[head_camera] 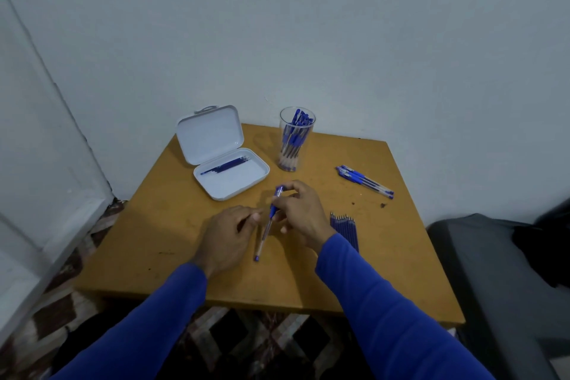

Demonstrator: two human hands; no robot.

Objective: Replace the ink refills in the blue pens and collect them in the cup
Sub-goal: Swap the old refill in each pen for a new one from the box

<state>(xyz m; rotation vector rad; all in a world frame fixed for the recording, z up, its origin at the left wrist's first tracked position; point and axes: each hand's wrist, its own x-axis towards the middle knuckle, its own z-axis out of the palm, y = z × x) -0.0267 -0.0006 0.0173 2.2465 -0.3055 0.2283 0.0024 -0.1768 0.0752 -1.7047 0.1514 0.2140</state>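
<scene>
Right grip (297, 210) around pen (267, 224)

Wooden table (172, 225), pale wall (339, 40), patterned brown-and-white rug (61, 302), white door frame (46, 194), grey seat (493, 271) at right

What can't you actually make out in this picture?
Head view only:
- How many pens stand in the cup: they overlap and are too small.
- Near end of the refill pile: hidden by the right hand.
- Left hand fingertips: curled under, so contact with the pen is unclear.
</scene>
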